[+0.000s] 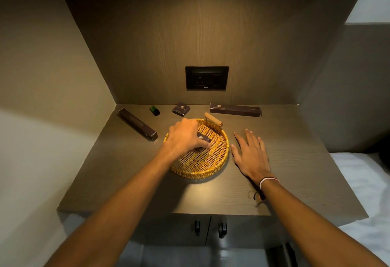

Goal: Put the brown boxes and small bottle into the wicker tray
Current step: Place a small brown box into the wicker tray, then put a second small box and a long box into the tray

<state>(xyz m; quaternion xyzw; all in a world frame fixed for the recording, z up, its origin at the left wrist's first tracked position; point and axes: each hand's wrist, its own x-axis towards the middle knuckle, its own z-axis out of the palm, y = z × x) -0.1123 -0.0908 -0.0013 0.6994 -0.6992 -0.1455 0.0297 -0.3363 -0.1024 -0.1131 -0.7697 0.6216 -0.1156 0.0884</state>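
Left hand [185, 137] over wicker tray [219, 161], fingers curled on small brown box [203, 139], apparently touching the weave (contact partly hidden). Right hand [251, 155] flat, open, empty on countertop [295, 171] beside rim. Best set flat, then released. Green bottle [154, 110], three boxes outside tray.
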